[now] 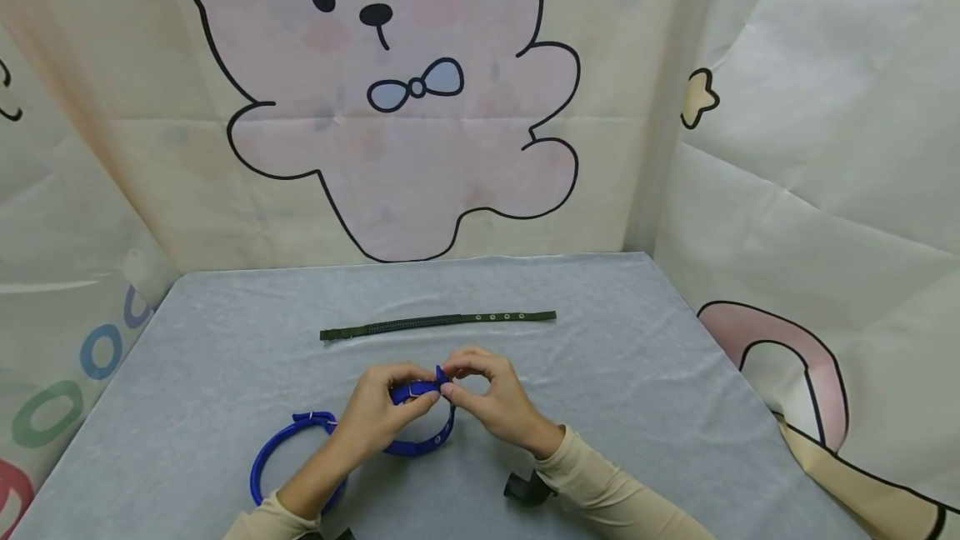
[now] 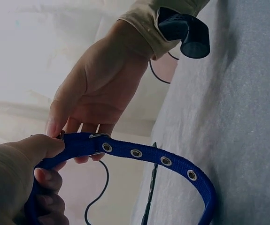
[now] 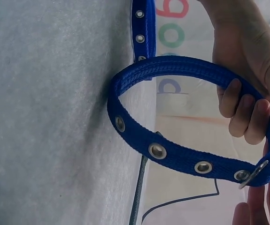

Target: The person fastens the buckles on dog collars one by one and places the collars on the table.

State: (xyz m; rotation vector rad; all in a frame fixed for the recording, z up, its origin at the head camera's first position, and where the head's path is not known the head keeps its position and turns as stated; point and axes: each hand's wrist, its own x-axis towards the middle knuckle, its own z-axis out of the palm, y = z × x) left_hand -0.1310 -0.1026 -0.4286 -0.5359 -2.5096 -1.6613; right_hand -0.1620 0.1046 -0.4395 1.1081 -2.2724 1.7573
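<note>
Both hands hold a blue collar with metal eyelets, bent into a loop above the table. My left hand grips it near the metal buckle, with the thumb on the strap and the other fingers curled beneath. On the other side, my right hand pinches the strap's tip between thumb and fingers. In the right wrist view the collar hangs as a wide loop, with a metal ring near the fingers. A second blue collar, closed in a circle, lies beside the left forearm, partly hidden by it.
A dark green collar with eyelets lies stretched out flat behind the hands. Grey cloth covers the table. Printed curtains stand around the back and sides. A black wrist device sits at the right sleeve.
</note>
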